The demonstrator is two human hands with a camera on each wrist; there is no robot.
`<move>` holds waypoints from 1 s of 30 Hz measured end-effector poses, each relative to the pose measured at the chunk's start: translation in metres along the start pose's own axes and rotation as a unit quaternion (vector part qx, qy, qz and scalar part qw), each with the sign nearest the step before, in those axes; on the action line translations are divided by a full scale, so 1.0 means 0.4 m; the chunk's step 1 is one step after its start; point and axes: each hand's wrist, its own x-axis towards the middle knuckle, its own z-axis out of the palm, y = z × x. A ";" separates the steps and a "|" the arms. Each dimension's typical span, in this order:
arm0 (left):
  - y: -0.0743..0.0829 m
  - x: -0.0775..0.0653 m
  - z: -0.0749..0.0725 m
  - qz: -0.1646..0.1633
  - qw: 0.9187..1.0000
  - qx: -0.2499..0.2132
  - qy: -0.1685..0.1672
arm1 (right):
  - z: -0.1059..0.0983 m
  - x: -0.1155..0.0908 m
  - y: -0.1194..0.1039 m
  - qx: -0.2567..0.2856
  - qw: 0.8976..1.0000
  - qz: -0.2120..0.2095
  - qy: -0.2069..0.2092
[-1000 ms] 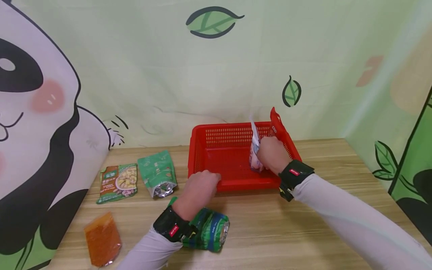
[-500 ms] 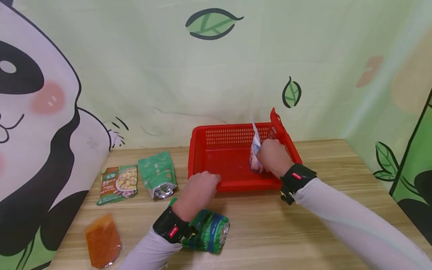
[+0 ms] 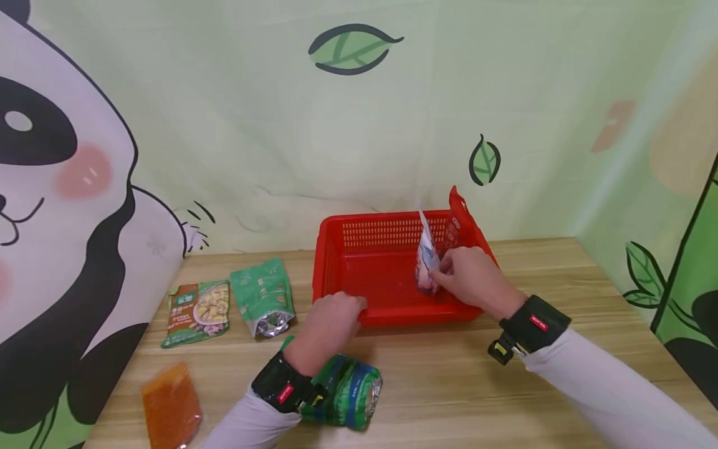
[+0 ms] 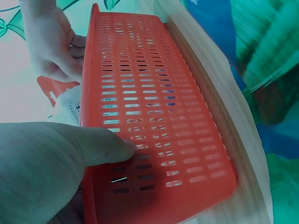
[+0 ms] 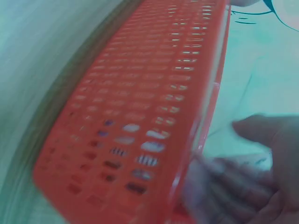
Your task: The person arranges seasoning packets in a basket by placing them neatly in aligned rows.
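Observation:
My left hand (image 3: 332,317) grips the front rim of the red plastic basket (image 3: 335,227), thumb on the outer wall in the left wrist view. Inside the basket's right part stand two packs: a white printed pouch (image 3: 426,262) and a red packet (image 3: 457,212) leaning on the right wall. My right hand (image 3: 477,274) is over the basket's front right, its fingertips right by the white pouch. In the right wrist view the thumb (image 5: 254,130) stands apart from the fingers, with nothing pinched between them. Under my left wrist lies a green and blue pouch (image 3: 353,393).
On the table's left lie a green pouch (image 3: 260,293), a brown and green food packet (image 3: 197,312) and an orange-brown pouch (image 3: 171,402). A printed cloth backdrop (image 3: 252,125) hangs right behind the table (image 3: 449,386).
My right hand has let go of the white pouch and drawn back toward the right and front, its fingers loosening. The white pouch stays standing. My left hand keeps its hold on the rim.

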 end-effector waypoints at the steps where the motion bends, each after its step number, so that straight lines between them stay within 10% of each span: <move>1: -0.002 -0.001 0.002 0.003 1.000 0.001 0.004 | 0.003 -0.008 0.008 -0.005 1.000 -0.029 0.008; 10: -0.014 -0.007 0.013 0.015 1.000 0.008 0.025 | 0.035 -0.069 0.077 -0.090 0.974 -0.202 0.058; 30: -0.011 -0.020 0.011 0.030 0.999 0.017 0.039 | 0.107 -0.089 0.136 -0.185 0.947 -0.246 0.088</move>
